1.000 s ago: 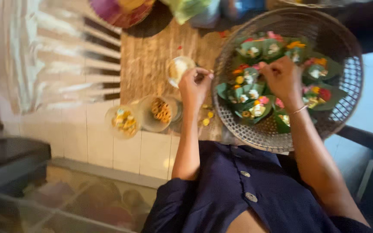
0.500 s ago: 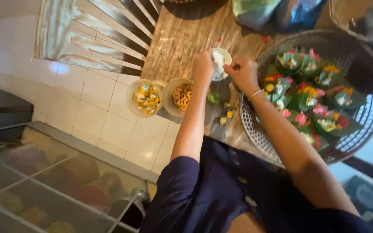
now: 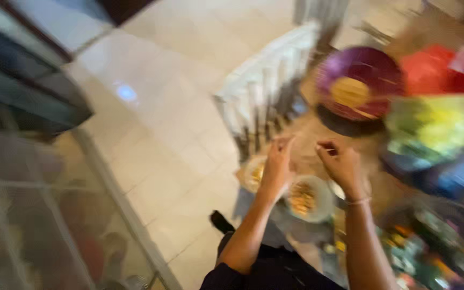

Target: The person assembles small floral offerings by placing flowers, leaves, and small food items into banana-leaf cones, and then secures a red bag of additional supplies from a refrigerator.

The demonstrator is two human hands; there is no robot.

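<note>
Blurrily — hands' [image 3: 310, 164] grip indistinct

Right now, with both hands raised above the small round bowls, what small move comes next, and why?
Probably lower the right hand toward the small round bowl of yellow-orange bits just below it. Both hands, left hand too, hover with fingers pinched; the picture is too blurred to show anything held.

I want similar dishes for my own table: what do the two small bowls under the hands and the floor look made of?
Small bowls: pale and smooth, possibly plastic or ceramic; blur leaves it open. Floor: glossy cream tile, shown by grout lines and a reflected light spot.
</note>
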